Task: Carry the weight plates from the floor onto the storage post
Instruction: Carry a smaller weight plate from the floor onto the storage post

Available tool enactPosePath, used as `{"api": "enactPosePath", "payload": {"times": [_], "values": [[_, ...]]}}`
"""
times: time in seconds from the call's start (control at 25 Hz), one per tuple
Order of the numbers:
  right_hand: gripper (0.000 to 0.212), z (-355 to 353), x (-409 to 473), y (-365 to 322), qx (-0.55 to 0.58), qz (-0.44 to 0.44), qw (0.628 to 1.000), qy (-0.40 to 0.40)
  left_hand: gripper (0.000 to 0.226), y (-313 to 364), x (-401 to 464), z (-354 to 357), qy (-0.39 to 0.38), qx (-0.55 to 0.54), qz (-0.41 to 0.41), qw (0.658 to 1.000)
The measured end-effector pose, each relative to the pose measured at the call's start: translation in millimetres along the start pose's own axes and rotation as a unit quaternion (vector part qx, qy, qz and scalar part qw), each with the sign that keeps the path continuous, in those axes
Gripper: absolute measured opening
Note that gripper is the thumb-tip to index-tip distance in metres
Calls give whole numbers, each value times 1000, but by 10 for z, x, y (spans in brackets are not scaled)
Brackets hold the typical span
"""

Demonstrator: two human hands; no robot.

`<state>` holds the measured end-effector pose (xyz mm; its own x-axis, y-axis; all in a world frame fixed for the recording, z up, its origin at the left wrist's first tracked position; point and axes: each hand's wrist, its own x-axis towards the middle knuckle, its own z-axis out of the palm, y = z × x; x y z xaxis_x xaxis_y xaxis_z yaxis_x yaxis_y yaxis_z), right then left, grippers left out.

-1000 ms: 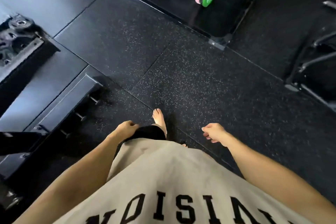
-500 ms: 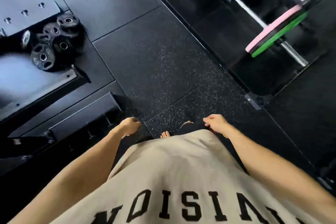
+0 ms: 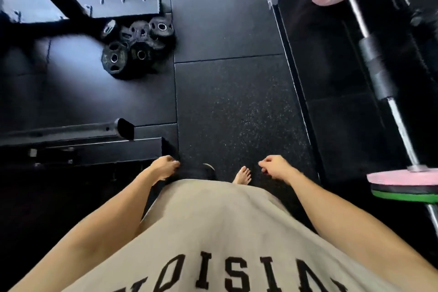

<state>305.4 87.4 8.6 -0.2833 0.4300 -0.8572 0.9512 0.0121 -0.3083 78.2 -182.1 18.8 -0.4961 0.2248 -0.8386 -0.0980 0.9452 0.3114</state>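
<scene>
left hand [image 3: 164, 168] and right hand [image 3: 275, 168] hang loosely curled, grasping nothing. weight plates [image 3: 137, 47] overlap by the mat's far edge; bare toes risk a dropped plate.

— How are the arms?

— Both bare forearms hang down in front of the body, angled slightly inward.

— And the hands?

— The left hand [image 3: 166, 166] hangs with fingers loosely curled, holding nothing. The right hand [image 3: 275, 168] is the same, knuckles up, fingers loosely curled, nothing in it.

— The feet?

— One bare foot [image 3: 243, 175] shows between the hands.
</scene>
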Motion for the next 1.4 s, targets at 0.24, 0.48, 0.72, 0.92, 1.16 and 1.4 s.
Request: {"api": "enactPosePath", "payload": {"times": [0.24, 0.48, 0.72, 0.92, 1.16, 1.4], "values": [[19, -757, 826, -1401, -144, -52, 987, -56, 30, 543, 514, -354, 20, -95, -67, 993], [18, -1148, 1686, -3036, -237, -105, 963, -70, 28, 1188, 1432, -1299, 12, -150, -86, 985], [23, -1281, 2174, -4911, -279, -182, 940, -72, 23, 1688, 2031, -2589, 62, -211, -79, 972], [17, -1190, 2691, -6253, -324, -213, 914, -122, 22, 1839, 2622, -3388, 81, -291, -117, 946], [20, -987, 3469, -7924, -375, -201, 891, -160, 17, 2170, 3380, -4322, 141, -340, -200, 908], [21, -481, 3928, -9160, -439, -192, 852, -209, 21, 2168, 4118, -5019, 137, -398, -251, 872]]}}
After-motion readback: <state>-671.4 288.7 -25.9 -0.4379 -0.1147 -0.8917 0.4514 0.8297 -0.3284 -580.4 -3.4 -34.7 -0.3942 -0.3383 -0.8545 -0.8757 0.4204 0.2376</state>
